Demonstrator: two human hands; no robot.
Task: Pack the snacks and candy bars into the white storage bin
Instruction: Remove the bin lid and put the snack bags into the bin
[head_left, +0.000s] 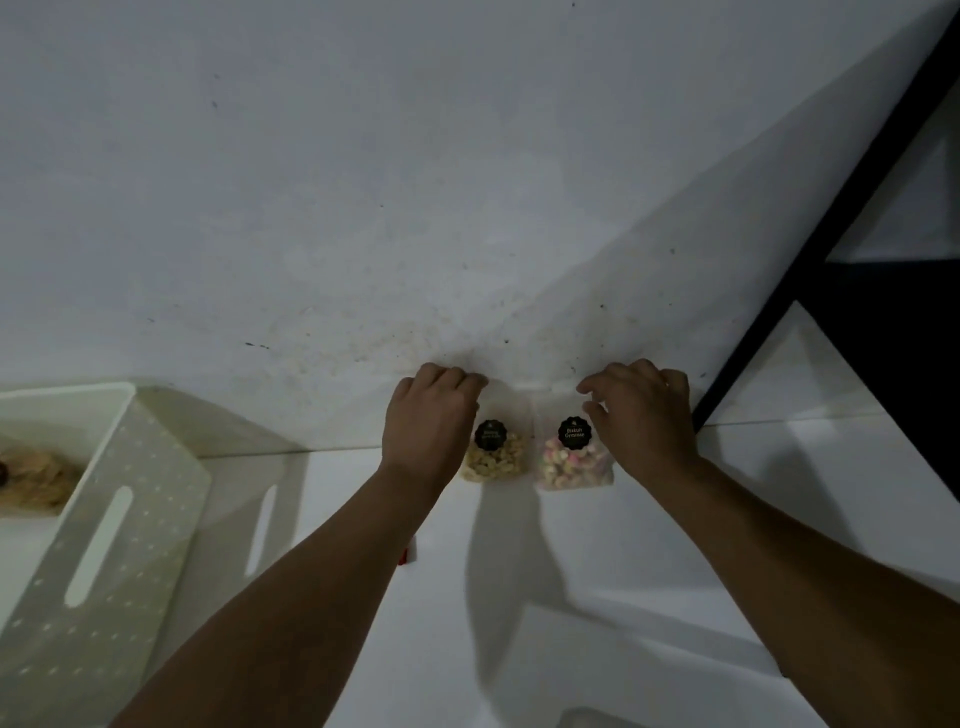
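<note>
Snacks in two clear bags stand side by side against a white wall, on a white tabletop (623, 519). The left bag (493, 452) holds pale yellow pieces and carries a round black label; the right bag (574, 460) holds pink, white and yellow pieces and has a black label reading "Biskuit Gemrose". The two bags are just beside each other, possibly touching along their inner edges.

The left hand (428, 421) reaches in from below and covers the left side of the yellow-snack bag, its fingers (457, 382) curled over the bag's top edge by the wall; it seems to grip that edge, though the contact itself is hidden under the knuckles. The right hand (641, 415) sits at the right side of the pink-snack bag, fingers bent and slightly spread, thumb and forefinger close to the bag's top corner. Whether they pinch the plastic or only touch it cannot be told.

The white storage bin (135, 499) stands well apart at the left edge of the view, with slotted handles and small perforations in its walls. Inside it lies something tan and crumbly (36, 483), only partly in view. A small red and white object (408, 553) shows beside the left forearm. A dark frame (831, 234) runs diagonally at the right.
</note>
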